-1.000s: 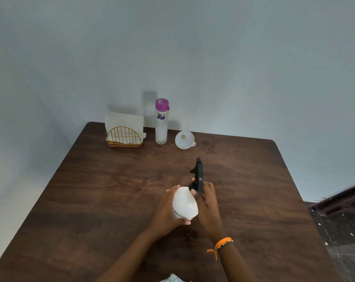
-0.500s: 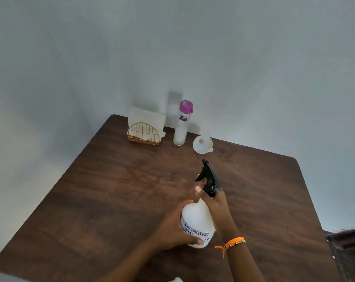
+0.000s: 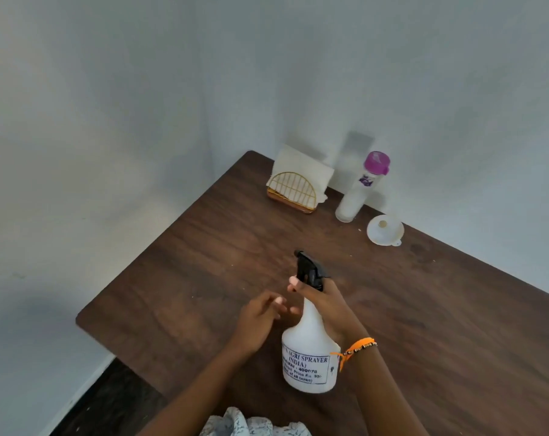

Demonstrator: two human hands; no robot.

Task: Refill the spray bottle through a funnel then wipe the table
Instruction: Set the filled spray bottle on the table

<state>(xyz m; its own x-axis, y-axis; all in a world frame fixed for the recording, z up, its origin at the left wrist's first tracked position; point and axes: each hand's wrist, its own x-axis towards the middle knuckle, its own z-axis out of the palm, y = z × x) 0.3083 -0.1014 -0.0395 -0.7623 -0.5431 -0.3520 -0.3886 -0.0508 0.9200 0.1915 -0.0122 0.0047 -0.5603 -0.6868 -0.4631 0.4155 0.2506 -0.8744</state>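
A white spray bottle with a black trigger head stands upright near the front of the dark wooden table. My right hand grips its neck just below the trigger head. My left hand hovers just left of the neck with relaxed fingers, holding nothing. A white funnel lies at the back of the table. Beside it stands a clear water bottle with a purple cap.
A gold wire holder with white napkins sits at the table's back corner against the pale wall. A patterned cloth shows at the bottom edge of the view. The table's left edge drops to a dark floor.
My left hand has let go of the spray bottle's body and moved up beside the neck. The bottle now stands upright in my right hand's grip. The view has swung left.
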